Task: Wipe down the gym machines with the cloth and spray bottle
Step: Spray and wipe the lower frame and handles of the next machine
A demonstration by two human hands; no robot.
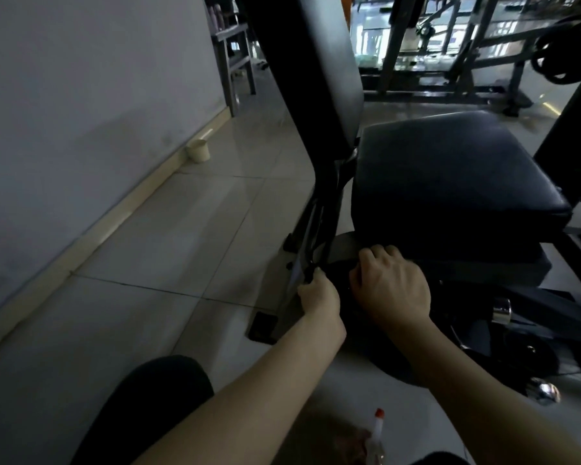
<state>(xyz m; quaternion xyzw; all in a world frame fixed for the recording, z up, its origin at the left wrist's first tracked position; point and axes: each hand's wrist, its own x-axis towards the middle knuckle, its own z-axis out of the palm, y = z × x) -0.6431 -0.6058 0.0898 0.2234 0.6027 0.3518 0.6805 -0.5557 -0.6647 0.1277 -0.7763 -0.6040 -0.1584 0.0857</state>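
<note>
With left hand (317, 293), gripped a thin dark bar (311, 263) low on the machine (483, 256), just below the backrest (309, 78). With right hand (391, 285), curled fingers over a dark rounded part under the pad (450, 169); could not tell whether the cloth was bunched beneath them, amid black on black. Saw the bottle (376, 431) down on the floor (148, 246) by the knee (155, 397), apart from both hands. Judged the bottle light, thin plastic, likely slick when wet: best taken round the body, below the red top. Judged the cloth soft and limp, best wadded in the palm. Judged the padding yielding, the steel stiff and heavy.
</note>
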